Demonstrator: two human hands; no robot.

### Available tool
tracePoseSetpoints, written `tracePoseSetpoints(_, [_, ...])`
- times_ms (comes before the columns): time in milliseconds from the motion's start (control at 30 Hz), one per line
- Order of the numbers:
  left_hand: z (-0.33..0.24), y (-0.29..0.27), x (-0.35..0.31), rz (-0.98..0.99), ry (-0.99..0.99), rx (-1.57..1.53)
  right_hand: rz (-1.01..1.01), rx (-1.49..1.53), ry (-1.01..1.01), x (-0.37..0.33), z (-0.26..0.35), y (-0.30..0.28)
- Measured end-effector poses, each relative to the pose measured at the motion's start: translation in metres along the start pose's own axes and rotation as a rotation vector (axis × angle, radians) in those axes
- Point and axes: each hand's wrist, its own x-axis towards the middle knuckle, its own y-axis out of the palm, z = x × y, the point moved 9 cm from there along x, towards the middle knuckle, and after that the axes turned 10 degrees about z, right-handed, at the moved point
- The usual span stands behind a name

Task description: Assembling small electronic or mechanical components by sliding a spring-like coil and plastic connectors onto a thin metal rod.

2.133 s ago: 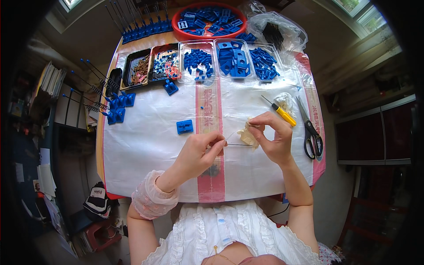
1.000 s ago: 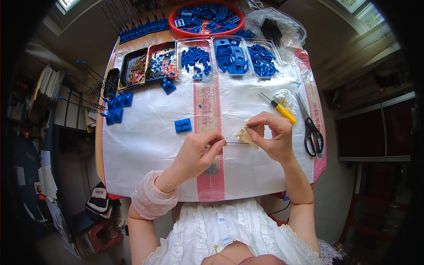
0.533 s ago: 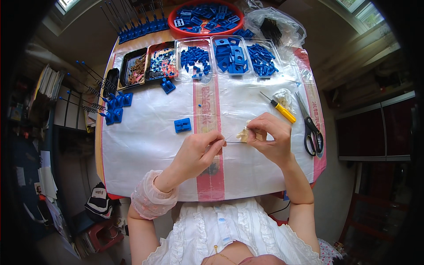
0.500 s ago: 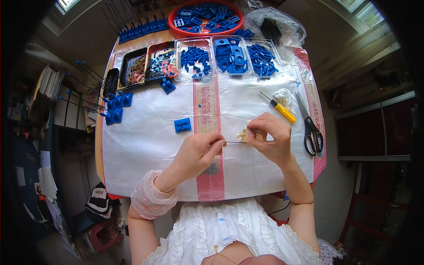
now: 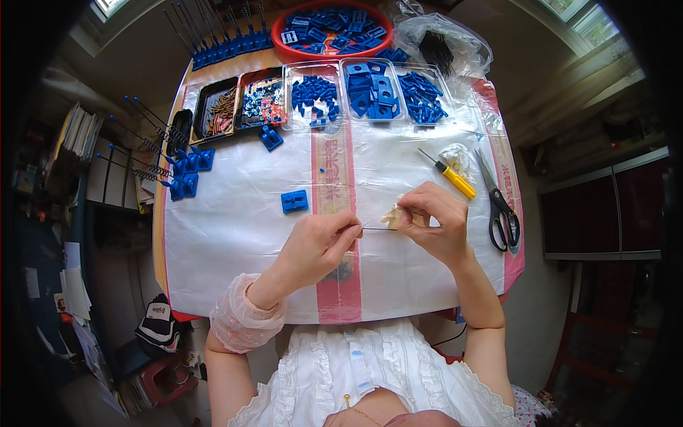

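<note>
My left hand (image 5: 318, 245) pinches one end of a thin dark rod (image 5: 378, 228) between thumb and fingertips. To its right, my right hand (image 5: 435, 219) is closed on a crumpled cream cloth (image 5: 390, 215), which lies against the rod's other end. How far the rod runs inside the cloth is hidden by my fingers. Just beyond my left hand, a blue plastic base (image 5: 294, 201) rests on the white sheet. A tiny blue piece (image 5: 322, 170) lies farther off.
A yellow-handled screwdriver (image 5: 455, 178) and black scissors (image 5: 503, 220) lie at right. Trays of blue parts (image 5: 313, 96) and brown screw-like pieces (image 5: 219, 114) line the back, before a red basin (image 5: 279, 46). Blue bases with spring rods (image 5: 186, 171) stand at left.
</note>
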Motion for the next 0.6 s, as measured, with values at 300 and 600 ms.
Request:
tracePoseSetpoints(300, [-0.0014,-0.0013,-0.0003,0.000,0.003,0.013,0.016,0.015,0.020,-0.0010,-0.0025,0.0010])
tracePoseSetpoints(600, [-0.0015,-0.0011,0.0002,0.003,0.006,0.008,-0.004,-0.004,-0.003,-0.0014,-0.0018,0.0004])
